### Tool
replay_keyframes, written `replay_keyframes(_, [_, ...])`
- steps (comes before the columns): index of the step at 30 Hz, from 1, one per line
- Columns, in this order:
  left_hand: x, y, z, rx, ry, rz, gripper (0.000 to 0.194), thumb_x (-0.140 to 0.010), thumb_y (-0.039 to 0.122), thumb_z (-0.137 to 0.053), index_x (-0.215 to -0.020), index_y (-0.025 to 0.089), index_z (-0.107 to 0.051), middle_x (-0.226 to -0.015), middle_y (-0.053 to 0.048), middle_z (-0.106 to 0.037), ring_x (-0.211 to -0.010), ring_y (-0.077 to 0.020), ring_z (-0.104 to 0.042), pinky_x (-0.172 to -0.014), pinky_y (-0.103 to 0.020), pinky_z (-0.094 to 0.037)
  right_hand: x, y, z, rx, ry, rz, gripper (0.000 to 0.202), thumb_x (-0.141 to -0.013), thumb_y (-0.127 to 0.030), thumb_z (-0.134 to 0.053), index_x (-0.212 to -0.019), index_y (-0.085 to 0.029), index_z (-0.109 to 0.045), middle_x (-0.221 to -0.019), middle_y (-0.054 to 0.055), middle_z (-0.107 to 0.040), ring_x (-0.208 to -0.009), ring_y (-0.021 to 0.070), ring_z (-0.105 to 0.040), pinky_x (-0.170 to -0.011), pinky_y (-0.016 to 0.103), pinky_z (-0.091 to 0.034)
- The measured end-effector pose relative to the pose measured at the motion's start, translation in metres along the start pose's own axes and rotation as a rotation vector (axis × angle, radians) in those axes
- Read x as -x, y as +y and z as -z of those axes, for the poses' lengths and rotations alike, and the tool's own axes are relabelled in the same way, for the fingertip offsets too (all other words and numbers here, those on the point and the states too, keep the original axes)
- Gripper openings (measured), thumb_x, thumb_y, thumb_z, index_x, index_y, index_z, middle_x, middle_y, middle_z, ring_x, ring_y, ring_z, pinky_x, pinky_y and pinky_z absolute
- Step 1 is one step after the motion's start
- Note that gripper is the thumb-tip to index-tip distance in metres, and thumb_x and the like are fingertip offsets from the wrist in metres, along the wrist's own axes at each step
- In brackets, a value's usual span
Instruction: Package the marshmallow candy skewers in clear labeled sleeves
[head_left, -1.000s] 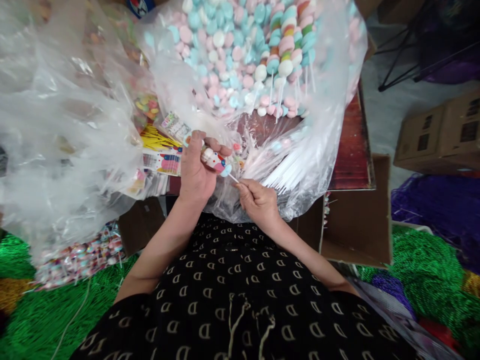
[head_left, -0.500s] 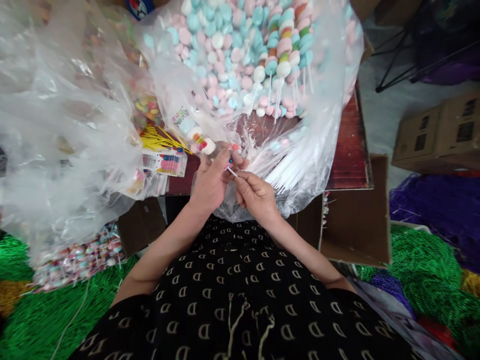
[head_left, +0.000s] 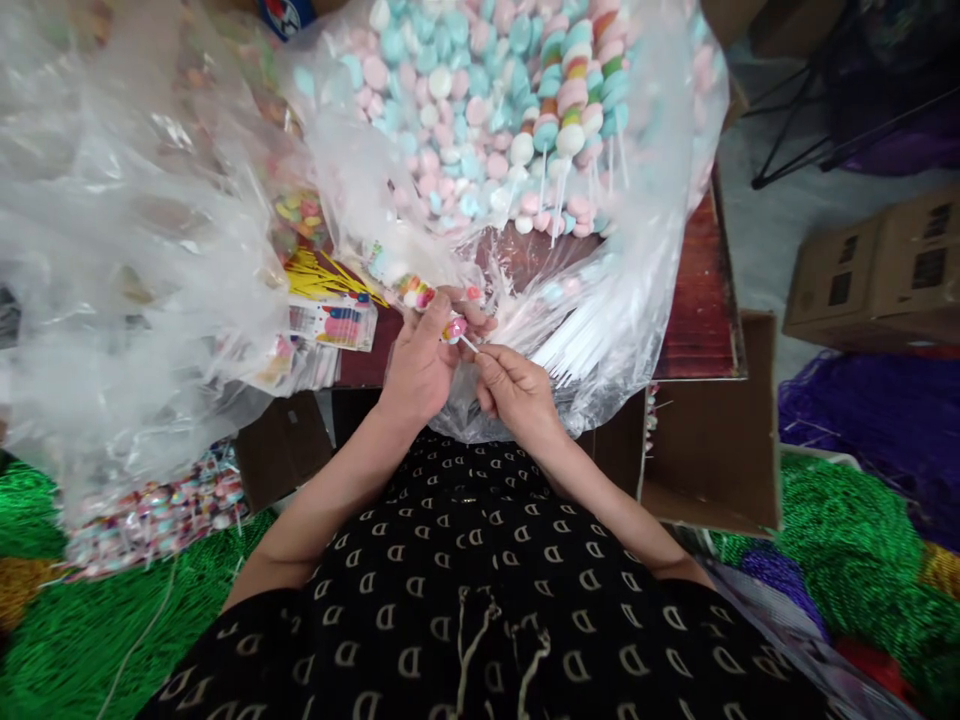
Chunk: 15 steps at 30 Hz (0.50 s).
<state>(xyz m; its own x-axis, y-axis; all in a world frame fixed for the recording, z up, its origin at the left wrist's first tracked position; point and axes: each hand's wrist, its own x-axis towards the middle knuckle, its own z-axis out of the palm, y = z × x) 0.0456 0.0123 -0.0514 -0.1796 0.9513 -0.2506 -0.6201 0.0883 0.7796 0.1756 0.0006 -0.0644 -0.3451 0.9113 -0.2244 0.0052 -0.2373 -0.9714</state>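
Left hand (head_left: 427, 365) partly hiding candy skewer (head_left: 454, 328)

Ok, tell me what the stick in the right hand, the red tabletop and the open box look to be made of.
Stick: probably plastic, white and smooth-looking, though rolled paper is possible. 
Tabletop: wood or a wood-look surface, dark red with a slight sheen and darker streaks. 
Open box: almost certainly cardboard, matt and plain brown, with thin, flat walls.
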Motion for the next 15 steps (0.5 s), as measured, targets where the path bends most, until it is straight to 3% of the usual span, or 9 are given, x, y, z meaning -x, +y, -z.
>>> replay_keyframes(3, [0.000, 0.002, 0.002, -0.010, -0.049, 0.001, 0.031, -0.088, 0.054, -0.073, -0.103, 0.028, -0.067, -0.101, -0.004, -0.076, -0.102, -0.0237, -0.074, -0.078, -0.034, -0.058, -0.001, 0.003, 0.002, -0.071, -0.021, -0.020, 0.042, -0.096, -0.065, -0.060, -0.101, -0.025, -0.071, -0.049, -0.008, -0.049, -0.039, 0.0091, -0.036, -0.042, 0.025, -0.036])
replay_keyframes(9, [-0.002, 0.001, 0.011, -0.115, -0.139, -0.086, 0.029, -0.079, 0.027, -0.083, -0.106, 0.030, -0.073, -0.107, -0.005, -0.078, -0.102, -0.0237, -0.074, -0.066, -0.029, -0.053, -0.001, 0.004, 0.004, -0.095, -0.045, -0.035, 0.044, -0.096, -0.067, -0.059, -0.101, -0.025, -0.071, -0.049, -0.008, -0.049, -0.039, 0.0093, -0.038, -0.042, 0.024, -0.036])
replay_keyframes(15, [-0.002, -0.007, 0.012, -0.237, -0.097, -0.106, 0.021, -0.087, 0.038, -0.076, -0.104, 0.026, -0.071, -0.100, -0.003, -0.079, -0.091, -0.0175, -0.075, -0.059, -0.021, -0.051, 0.000, 0.001, 0.000, -0.072, -0.067, -0.045, 0.048, -0.094, -0.071, -0.059, -0.100, -0.024, -0.068, -0.049, -0.008, -0.051, -0.039, 0.0091, -0.040, -0.041, 0.024, -0.036])
